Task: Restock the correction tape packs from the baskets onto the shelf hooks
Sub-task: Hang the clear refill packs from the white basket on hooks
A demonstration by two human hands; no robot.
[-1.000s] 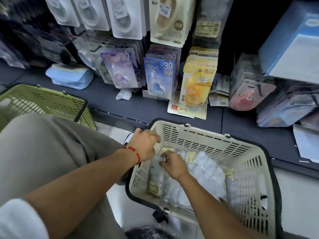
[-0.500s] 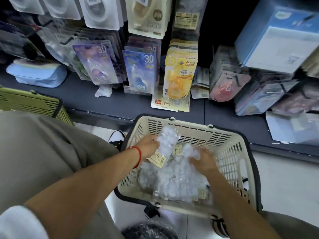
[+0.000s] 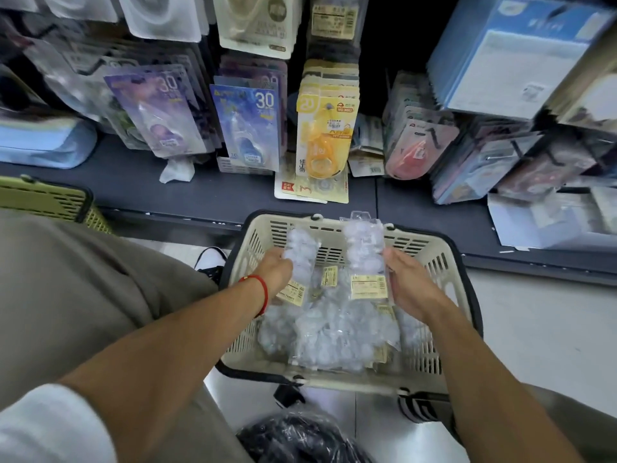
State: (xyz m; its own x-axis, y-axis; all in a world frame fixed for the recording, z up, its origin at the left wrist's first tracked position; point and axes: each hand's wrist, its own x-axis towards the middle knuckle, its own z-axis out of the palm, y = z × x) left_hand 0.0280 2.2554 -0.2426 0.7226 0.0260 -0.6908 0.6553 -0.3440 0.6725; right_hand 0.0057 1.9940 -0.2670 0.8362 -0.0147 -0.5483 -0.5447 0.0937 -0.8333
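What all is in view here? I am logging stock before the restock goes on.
clear packs: pile, in beige basket
beige basket: one, on floor before shelf
green basket: one, far left
purple hanging packs: row, shelf left
blue hanging packs: row, shelf centre
yellow hanging packs: row, right of blue
blue box: one, upper right
black bag: one, bottom
left hand: fingers hold one clear pack
right hand: fingers hold another

Left hand (image 3: 275, 269): grips clear pack (image 3: 302, 252), frame centre.
Right hand (image 3: 405, 282): grips second pack (image 3: 364, 248) (yellow label).
Beige basket (image 3: 437, 262): more packs inside.
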